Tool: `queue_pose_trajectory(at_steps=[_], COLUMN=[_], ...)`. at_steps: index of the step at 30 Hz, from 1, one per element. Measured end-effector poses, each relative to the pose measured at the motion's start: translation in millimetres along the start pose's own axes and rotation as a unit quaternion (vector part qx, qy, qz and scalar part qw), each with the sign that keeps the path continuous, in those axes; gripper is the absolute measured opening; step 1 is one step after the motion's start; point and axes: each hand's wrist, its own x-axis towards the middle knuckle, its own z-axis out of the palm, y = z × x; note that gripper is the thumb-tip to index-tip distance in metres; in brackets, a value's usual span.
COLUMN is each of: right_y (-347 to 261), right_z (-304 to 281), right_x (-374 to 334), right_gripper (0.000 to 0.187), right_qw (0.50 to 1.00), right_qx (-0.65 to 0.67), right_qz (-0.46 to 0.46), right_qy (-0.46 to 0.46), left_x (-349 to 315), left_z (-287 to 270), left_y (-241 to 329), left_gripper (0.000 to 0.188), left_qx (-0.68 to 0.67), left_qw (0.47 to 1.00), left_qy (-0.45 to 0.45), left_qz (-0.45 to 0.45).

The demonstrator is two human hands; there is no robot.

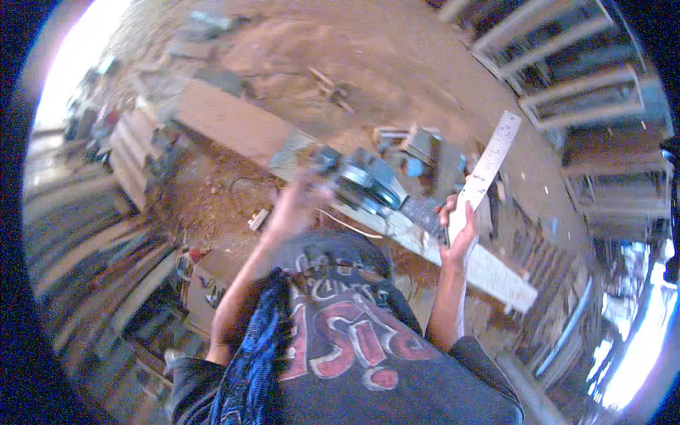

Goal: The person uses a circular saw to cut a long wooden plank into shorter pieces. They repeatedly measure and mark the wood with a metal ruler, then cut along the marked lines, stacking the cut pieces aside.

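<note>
My right hand (460,228) is wrapped round a pale, flat strip of wood (497,145) with dark specks. The strip slants up and to the right, and its lower end passes down beside my forearm. My left hand (306,197) is smeared by motion, so its fingers cannot be made out. It is at the left end of a dark metal machine (368,183) that looks like a power tool; whether they touch is unclear. The machine stands on a long, narrow plank bench (425,244) in front of my body. A pale cord (350,225) curves along the near side.
A wide brown board (234,124) extends from the bench toward the far left. Stacked planks (92,248) lie to the left, and wooden frames (588,95) stand at the far right. Small wood pieces (421,145) lie beyond the machine, on sawdust-covered ground (397,64).
</note>
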Motion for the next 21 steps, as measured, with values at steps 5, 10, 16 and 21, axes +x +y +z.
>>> queue_pose_trajectory(at_steps=[5, 10, 16, 21], right_y=[25, 121, 170, 158], right_z=[-156, -293, -350, -347], right_x=[6, -21, -29, -25], right_gripper=[0.043, 0.052, 0.051, 0.05], right_qw=[0.944, 0.724, 0.633, 0.606], right_qx=[-0.181, -0.59, -0.704, -0.734], right_qz=[-0.014, -0.025, 0.095, 0.112], right_qy=[0.276, 0.356, 0.309, 0.287], left_x=[19, 80, 176, 215], left_z=[-98, -184, -215, -179], left_y=[-72, -145, -155, -133], left_gripper=[0.05, 0.083, 0.145, 0.143], left_qx=[-0.042, 0.129, 0.212, 0.121], left_qw=[0.973, 0.869, 0.821, 0.79], left_qy=[0.226, 0.475, 0.499, 0.552], left_qz=[-0.034, -0.041, -0.179, -0.239])
